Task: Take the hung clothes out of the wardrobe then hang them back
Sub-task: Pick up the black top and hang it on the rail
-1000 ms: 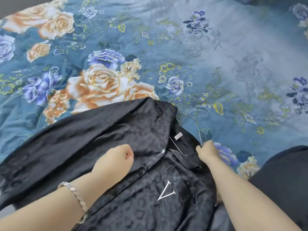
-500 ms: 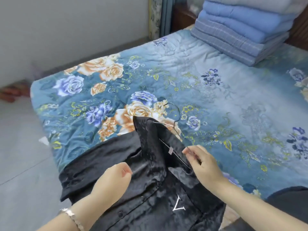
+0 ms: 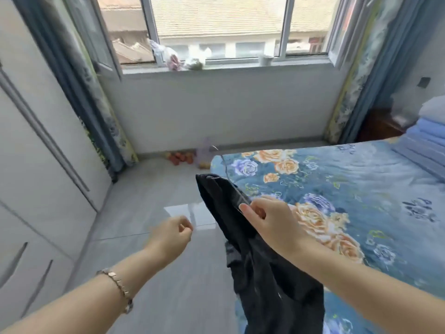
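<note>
A black shirt point(image 3: 262, 266) hangs on a thin wire hanger point(image 3: 225, 168), lifted off the bed and dangling beside its edge. My right hand point(image 3: 267, 219) grips the shirt at the collar, where the hanger sits inside it; the hook sticks up above the fabric. My left hand point(image 3: 172, 235) is to the left of the shirt, apart from it, with fingers curled into a loose fist and nothing in it. The white wardrobe point(image 3: 36, 184) stands along the left wall with its doors closed.
The bed with a blue floral cover point(image 3: 349, 189) fills the right side, with folded blankets point(image 3: 428, 141) at its far end. Grey tiled floor point(image 3: 144, 213) lies between bed and wardrobe. Bags and fruit point(image 3: 190, 156) sit on the floor under the window.
The shirt has been lifted off the bed on its hanger by my right hand. My left hand let go of the fabric. My view swung up toward the window and wardrobe.
</note>
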A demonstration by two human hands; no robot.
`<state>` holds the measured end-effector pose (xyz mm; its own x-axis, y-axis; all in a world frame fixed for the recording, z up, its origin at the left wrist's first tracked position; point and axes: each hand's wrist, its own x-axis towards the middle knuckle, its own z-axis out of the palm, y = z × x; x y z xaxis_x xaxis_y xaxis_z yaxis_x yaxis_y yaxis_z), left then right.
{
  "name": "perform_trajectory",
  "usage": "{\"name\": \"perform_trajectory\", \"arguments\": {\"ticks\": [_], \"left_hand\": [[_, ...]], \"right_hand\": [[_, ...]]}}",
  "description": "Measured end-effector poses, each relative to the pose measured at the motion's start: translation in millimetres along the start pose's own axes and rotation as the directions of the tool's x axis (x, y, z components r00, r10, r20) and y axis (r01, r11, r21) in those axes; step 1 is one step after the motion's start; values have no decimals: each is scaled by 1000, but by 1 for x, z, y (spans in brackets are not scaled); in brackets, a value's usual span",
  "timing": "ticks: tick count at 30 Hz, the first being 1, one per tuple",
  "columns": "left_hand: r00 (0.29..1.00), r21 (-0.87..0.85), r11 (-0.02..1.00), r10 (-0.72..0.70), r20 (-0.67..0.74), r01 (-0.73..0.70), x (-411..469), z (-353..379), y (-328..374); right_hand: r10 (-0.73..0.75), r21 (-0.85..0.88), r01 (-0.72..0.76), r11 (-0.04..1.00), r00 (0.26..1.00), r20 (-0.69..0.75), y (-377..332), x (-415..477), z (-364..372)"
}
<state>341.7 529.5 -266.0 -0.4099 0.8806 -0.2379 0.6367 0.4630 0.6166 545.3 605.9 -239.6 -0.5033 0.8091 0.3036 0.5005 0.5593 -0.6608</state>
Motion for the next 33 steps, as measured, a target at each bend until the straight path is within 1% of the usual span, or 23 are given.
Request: {"name": "perform_trajectory", "arguments": {"ticks": [2, 5, 7, 9, 12, 16, 18, 20, 23, 24, 26, 28, 30, 32, 33], "left_hand": [[998, -8, 999, -32, -57, 32, -36, -51, -30], [985, 16, 994, -105, -137, 108, -92, -123, -77], [966, 0, 987, -155, -207, 158, -129, -165, -106], [932, -34, 975, -221, -286, 221, -168, -202, -135], [865, -75, 944, -325, -382, 322, -226, -247, -172], [766, -16, 866, -451, -457, 500, -300, -291, -209], [699, -33, 814, -517, -494, 579, -337, -308, -221], [606, -90, 763, -573, -552, 640, -373, -325, -233], [460, -239, 702, -646, -609, 670, -428, -343, -252], [414, -287, 683, -668, -619, 672, -446, -347, -256], [313, -360, 635, -701, -641, 683, -482, -352, -264], [230, -421, 595, -725, -650, 685, -513, -356, -272], [153, -459, 552, -739, -656, 696, -542, -363, -283], [89, -467, 512, -736, -671, 721, -569, -376, -296], [73, -462, 498, -734, -675, 734, -581, -384, -302]], "right_hand": [[-68, -15, 69, 997, 994, 88, -64, 3, 14], [-135, -26, 145, 989, 964, 230, -155, 1, 37], [-168, 25, 167, 986, 948, 271, -210, -2, 53], [-213, 88, 194, 977, 922, 324, -264, -6, 68], [-333, 134, 305, 943, 839, 430, -337, -15, 86], [-476, 264, 397, 879, 722, 502, -416, -28, 113], [-545, 314, 447, 838, 650, 529, -449, -35, 127], [-605, 364, 486, 794, 574, 553, -481, -43, 141], [-693, 466, 519, 716, 454, 560, -528, -57, 166], [-715, 494, 523, 695, 426, 554, -545, -63, 173], [-744, 552, 500, 667, 397, 538, -579, -75, 191], [-759, 586, 483, 651, 391, 520, -612, -88, 209], [-783, 588, 519, 621, 382, 490, -648, -105, 228], [-782, 572, 535, 622, 396, 480, -688, -121, 247], [-769, 549, 540, 638, 413, 488, -708, -128, 257]]}}
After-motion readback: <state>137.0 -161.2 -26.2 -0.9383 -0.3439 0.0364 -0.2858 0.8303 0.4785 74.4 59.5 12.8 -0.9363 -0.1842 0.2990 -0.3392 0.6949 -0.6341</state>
